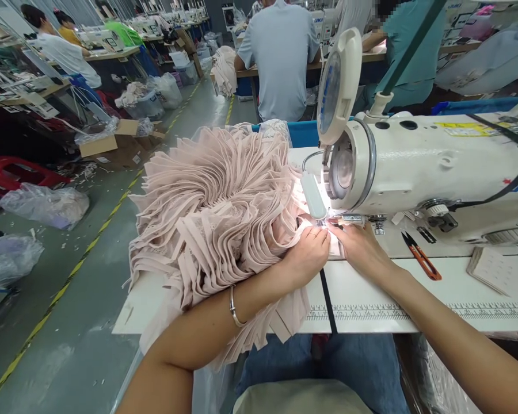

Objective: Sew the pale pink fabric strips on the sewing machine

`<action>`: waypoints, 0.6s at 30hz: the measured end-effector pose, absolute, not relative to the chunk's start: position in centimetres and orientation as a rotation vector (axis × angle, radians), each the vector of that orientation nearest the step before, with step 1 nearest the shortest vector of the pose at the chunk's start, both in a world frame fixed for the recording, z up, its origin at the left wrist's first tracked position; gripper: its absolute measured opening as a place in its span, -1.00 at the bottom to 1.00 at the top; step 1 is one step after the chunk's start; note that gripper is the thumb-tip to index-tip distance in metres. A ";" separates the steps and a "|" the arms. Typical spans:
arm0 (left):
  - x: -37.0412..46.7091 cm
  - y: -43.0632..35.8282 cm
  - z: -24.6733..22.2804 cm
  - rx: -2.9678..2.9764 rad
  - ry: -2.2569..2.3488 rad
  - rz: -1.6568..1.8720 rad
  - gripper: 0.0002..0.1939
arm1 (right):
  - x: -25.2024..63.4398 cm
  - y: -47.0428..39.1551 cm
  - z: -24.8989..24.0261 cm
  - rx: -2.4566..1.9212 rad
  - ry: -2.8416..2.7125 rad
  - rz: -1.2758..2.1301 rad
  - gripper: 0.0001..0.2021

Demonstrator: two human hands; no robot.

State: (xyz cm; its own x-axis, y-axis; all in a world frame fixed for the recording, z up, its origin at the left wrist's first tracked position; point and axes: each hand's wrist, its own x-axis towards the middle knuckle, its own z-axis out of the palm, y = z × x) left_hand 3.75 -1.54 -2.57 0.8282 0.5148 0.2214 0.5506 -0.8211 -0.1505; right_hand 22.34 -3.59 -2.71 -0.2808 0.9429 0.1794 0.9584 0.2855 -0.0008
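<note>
A big bundle of pale pink fabric pieces (pixel 216 195), folded in rows, lies left of the sewing machine (pixel 414 161) and hangs over the table's front edge. My left hand (pixel 308 253) is closed on a piece of this fabric, just in front of the lit needle area. Close beside it, my right hand (pixel 360 244) has its fingers pressed down at the fabric's edge under the machine head; its fingertips are partly hidden. A small lamp (pixel 313 195) lights the spot. The needle itself is hard to make out.
Orange-handled thread snips (pixel 421 256) and a stack of cards (pixel 492 270) lie to the right. A printed ruler (pixel 371 312) runs along the table's front. A magnifier (pixel 339 86) rises above the machine head. A person (pixel 280 57) sits ahead; a cardboard box (pixel 116 144) stands on the floor.
</note>
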 end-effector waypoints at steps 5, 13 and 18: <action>3.7 -1.7 -2.8 -2.784 -0.819 -0.293 -0.70 | 22.8 -3.4 -3.5 -1.683 -2.376 -0.193 -0.51; 2.1 0.3 -2.0 -2.899 -0.822 -0.205 -0.75 | 23.4 -4.0 -3.6 -1.566 -2.082 0.157 -0.47; 1.2 1.6 -2.5 -2.982 -0.759 -0.364 -0.79 | 23.2 -4.4 -3.7 -1.497 -2.104 0.112 -0.45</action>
State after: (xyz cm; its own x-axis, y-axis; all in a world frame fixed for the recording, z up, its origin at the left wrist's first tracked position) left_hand 1.21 1.62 -2.52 0.8524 0.4663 0.2367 0.4765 -0.8790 0.0159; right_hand 23.21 -4.38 -3.74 -0.2289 0.8946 0.3838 0.8489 0.3764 -0.3711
